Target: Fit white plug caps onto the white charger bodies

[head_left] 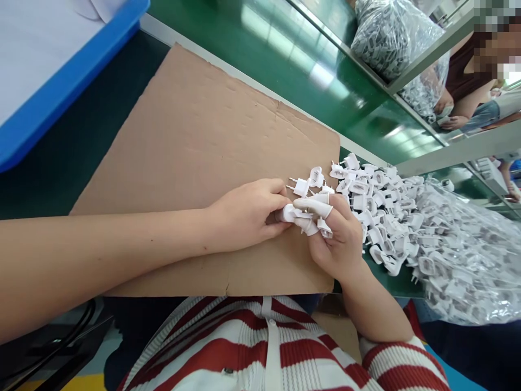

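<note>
My left hand [254,214] and my right hand [336,231] meet over the brown cardboard sheet [211,136]. Between them is a white plastic piece [290,213], gripped by the fingers of both. White finger covers sit on the thumb and fingers of my right hand, which also has a second white piece [324,228] at its fingers. Just beyond my fingertips lie a few loose white plug pieces [301,187] with thin pins. To the right is a heap of similar white plug pieces [376,201].
A clear plastic bag of white pieces [468,255] lies at the right. A blue-rimmed tray [77,81] is at the upper left. Beyond a metal rail [345,51], another bag [391,41] stands near a person [468,81].
</note>
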`<state>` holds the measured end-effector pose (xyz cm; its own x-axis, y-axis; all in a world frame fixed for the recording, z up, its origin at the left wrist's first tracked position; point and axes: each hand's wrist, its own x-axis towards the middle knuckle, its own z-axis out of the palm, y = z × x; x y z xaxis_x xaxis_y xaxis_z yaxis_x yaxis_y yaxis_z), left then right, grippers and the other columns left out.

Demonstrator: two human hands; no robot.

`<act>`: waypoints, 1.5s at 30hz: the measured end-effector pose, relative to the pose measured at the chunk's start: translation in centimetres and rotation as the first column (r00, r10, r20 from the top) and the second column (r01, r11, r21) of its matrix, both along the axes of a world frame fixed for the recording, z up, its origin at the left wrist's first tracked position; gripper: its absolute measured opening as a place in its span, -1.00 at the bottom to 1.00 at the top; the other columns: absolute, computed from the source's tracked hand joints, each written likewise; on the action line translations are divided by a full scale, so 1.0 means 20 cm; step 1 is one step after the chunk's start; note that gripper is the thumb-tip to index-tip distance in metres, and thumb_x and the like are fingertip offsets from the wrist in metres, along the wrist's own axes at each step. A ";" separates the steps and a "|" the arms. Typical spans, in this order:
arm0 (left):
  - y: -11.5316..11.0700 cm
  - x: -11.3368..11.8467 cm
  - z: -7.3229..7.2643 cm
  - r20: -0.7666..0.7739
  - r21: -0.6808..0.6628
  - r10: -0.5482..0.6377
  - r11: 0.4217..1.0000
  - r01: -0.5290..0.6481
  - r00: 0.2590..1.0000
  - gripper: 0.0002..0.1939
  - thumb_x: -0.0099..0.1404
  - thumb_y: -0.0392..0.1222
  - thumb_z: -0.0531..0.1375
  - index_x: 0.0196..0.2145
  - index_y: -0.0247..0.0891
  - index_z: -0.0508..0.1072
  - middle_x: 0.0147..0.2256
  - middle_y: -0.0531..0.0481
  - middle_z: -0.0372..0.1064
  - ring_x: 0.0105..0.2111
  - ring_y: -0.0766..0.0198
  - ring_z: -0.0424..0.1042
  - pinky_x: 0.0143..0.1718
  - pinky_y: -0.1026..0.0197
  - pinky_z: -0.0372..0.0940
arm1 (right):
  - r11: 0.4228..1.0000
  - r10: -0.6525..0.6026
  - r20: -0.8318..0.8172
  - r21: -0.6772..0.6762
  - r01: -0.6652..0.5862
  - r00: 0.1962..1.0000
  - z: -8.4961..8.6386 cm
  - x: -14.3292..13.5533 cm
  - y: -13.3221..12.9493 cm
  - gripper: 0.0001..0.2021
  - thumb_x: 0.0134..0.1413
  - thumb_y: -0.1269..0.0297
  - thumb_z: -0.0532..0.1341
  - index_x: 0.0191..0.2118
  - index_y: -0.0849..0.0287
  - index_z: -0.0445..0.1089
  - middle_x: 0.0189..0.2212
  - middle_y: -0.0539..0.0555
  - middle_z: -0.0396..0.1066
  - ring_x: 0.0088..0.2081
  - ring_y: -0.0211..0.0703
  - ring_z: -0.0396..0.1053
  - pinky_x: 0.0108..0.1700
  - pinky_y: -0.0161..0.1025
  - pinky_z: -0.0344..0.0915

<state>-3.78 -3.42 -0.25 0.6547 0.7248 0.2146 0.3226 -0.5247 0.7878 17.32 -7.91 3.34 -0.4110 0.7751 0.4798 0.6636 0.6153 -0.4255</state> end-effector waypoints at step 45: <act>0.14 -0.71 0.37 0.215 -0.018 0.767 0.622 -0.783 0.605 -0.54 0.24 0.18 0.40 -0.11 -0.24 0.55 -0.16 0.02 0.52 -0.21 0.26 0.43 -0.19 0.18 0.32 | 0.996 0.091 -0.094 0.021 -0.089 0.991 -0.10 -0.04 -0.15 -0.47 0.31 0.33 0.25 0.35 0.03 0.24 0.05 0.18 0.42 0.06 0.02 0.39 0.04 -0.04 0.43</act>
<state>-18.01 -0.64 7.17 -0.2029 0.9192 0.3375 0.4895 -0.2033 0.8480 16.49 -10.89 1.34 -0.4306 0.7286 0.5326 0.5624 0.6782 -0.4730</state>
